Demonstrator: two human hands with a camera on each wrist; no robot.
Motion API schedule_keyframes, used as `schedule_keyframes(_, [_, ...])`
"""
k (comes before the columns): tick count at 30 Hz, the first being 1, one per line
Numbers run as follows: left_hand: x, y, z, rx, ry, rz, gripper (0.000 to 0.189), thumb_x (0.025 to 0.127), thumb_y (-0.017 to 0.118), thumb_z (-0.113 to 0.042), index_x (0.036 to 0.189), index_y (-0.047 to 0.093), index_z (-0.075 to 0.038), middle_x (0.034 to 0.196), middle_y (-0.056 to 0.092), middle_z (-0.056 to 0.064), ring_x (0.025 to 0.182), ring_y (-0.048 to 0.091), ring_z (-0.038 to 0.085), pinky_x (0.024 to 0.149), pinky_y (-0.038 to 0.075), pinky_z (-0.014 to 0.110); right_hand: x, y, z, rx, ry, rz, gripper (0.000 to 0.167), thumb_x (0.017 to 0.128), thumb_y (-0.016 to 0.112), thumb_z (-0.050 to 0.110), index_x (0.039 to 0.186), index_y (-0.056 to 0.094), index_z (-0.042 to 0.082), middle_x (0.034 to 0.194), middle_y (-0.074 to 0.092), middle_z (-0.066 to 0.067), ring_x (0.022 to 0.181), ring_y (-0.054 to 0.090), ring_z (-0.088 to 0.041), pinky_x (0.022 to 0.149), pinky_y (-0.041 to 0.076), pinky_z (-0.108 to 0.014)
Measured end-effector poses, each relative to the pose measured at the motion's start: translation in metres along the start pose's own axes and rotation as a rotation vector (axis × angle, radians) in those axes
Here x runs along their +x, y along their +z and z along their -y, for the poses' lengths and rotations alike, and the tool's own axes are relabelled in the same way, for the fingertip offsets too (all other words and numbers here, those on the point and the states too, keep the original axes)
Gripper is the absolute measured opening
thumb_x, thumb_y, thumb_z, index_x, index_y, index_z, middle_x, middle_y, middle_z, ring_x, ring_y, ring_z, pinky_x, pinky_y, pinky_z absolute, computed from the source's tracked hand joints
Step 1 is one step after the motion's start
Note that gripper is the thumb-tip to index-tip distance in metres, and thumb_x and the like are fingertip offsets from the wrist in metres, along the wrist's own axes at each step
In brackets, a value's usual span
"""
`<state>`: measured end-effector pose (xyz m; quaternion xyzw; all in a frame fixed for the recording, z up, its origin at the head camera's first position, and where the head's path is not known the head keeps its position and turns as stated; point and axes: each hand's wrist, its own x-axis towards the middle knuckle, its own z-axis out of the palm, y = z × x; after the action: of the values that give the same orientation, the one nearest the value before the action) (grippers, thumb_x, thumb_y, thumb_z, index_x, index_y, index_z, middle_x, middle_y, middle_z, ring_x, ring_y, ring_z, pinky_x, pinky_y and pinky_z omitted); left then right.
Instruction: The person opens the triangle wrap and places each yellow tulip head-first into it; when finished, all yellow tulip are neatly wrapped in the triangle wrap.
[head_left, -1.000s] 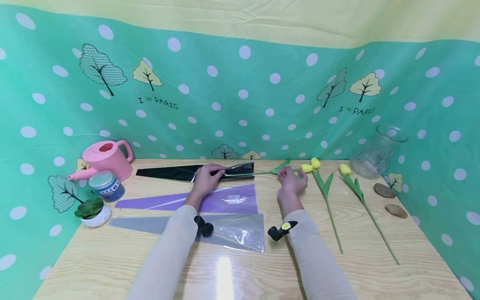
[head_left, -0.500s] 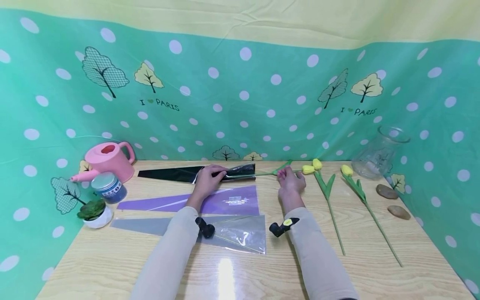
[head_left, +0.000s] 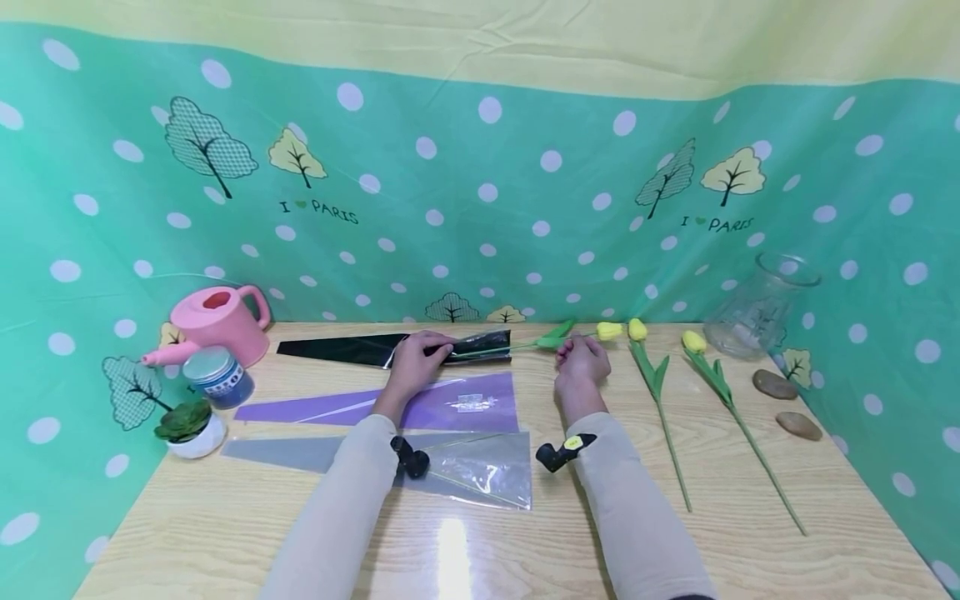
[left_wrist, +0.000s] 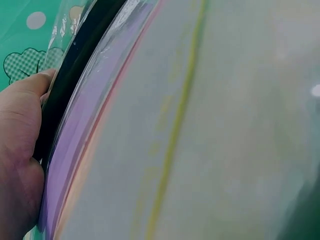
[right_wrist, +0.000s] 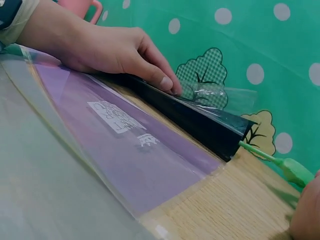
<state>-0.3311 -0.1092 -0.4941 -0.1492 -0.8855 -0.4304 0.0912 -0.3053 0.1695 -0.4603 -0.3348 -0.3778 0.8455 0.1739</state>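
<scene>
Left hand (head_left: 415, 365) pinches black sleeve (head_left: 337, 347) partway along | right hand (head_left: 584, 367) pinches yellow tulip (head_left: 552, 342) just below its bloom | tulip's stem runs into sleeve's mouth, leaves (head_left: 562, 330) outside | risk: leaves could snag, crumpling the sleeve if fed in askew

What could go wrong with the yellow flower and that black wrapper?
The leaves on the held tulip lie outside the black wrapper, so they might catch on its edge and bend. The left hand pinches the wrapper; if it slips, the opening could crumple or close.
</scene>
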Motion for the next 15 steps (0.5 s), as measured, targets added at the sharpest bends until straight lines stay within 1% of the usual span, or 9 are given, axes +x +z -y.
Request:
schedule_keyframes(5, [0.002, -0.003, -0.001, -0.039, -0.021, -0.012, 0.024, 0.101, 0.068, -0.025, 0.12, 0.078, -0.014, 0.126, 0.074, 0.01, 0.127, 0.065, 0.031, 0.114, 0.047, 0.049, -0.008, 0.003, -0.002, 0.002, -0.022, 0.013, 0.015, 0.101, 0.062, 0.004, 0.104, 0.051, 0.013, 0.086, 0.062, -0.007, 0.065, 0.057, -0.013, 0.054, 0.045, -0.02])
schedule_keyframes(8, [0.003, -0.004, -0.002, -0.044, -0.028, -0.009, 0.024, 0.101, 0.068, -0.026, 0.12, 0.078, -0.015, 0.127, 0.074, 0.009, 0.128, 0.064, 0.03, 0.113, 0.048, 0.049, -0.014, 0.005, -0.004, -0.002, -0.012, 0.038, 0.013, 0.101, 0.06, 0.005, 0.107, 0.051, 0.012, 0.087, 0.06, -0.006, 0.069, 0.056, -0.013, 0.056, 0.045, -0.02])
schedule_keyframes(10, [0.004, -0.004, -0.003, -0.049, -0.028, -0.001, 0.023, 0.101, 0.069, -0.026, 0.119, 0.079, -0.015, 0.126, 0.074, 0.009, 0.128, 0.064, 0.03, 0.113, 0.049, 0.049, -0.018, 0.006, -0.006, -0.005, 0.001, 0.058, 0.014, 0.102, 0.059, 0.005, 0.112, 0.051, 0.011, 0.088, 0.059, -0.005, 0.07, 0.055, -0.013, 0.057, 0.045, -0.02])
schedule_keyframes(15, [0.004, -0.001, -0.005, -0.056, -0.021, 0.011, 0.021, 0.1, 0.07, -0.025, 0.116, 0.08, -0.015, 0.124, 0.074, 0.008, 0.126, 0.065, 0.03, 0.112, 0.049, 0.049, -0.025, 0.01, -0.013, -0.015, 0.02, 0.093, 0.018, 0.102, 0.059, 0.006, 0.119, 0.052, 0.008, 0.088, 0.059, -0.005, 0.068, 0.054, -0.012, 0.058, 0.045, -0.021])
